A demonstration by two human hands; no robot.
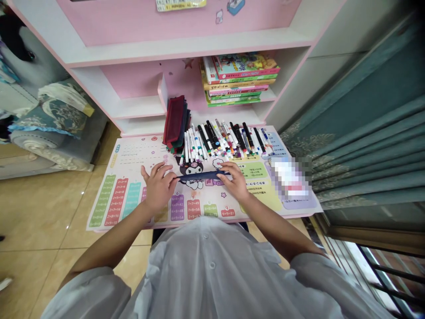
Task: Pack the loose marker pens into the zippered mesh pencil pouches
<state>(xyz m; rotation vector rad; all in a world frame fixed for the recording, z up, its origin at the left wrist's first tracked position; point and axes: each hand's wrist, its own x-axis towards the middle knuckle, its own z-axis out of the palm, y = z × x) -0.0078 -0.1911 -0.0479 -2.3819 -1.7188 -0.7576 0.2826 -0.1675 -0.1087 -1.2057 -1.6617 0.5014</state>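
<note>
A slim navy fabric pouch (202,176) lies across the middle of the printed desk mat (113,199), seen almost edge-on. My left hand (159,187) grips its left end, and my right hand (235,180) grips its right end. Just beyond the pouch, a dense row of felt-tip markers (222,139) lies side by side with their white and black barrels pointing away from me. A stack of dark red and navy pouches (174,120) stands at the row's left end. Neither hand touches the markers.
A white and pink desk shelf (186,48) rises behind the mat, holding a stack of children's books (239,79). A teal curtain (358,146) hangs to the right. A cushioned sofa (49,128) stands left, above a tiled floor (40,212).
</note>
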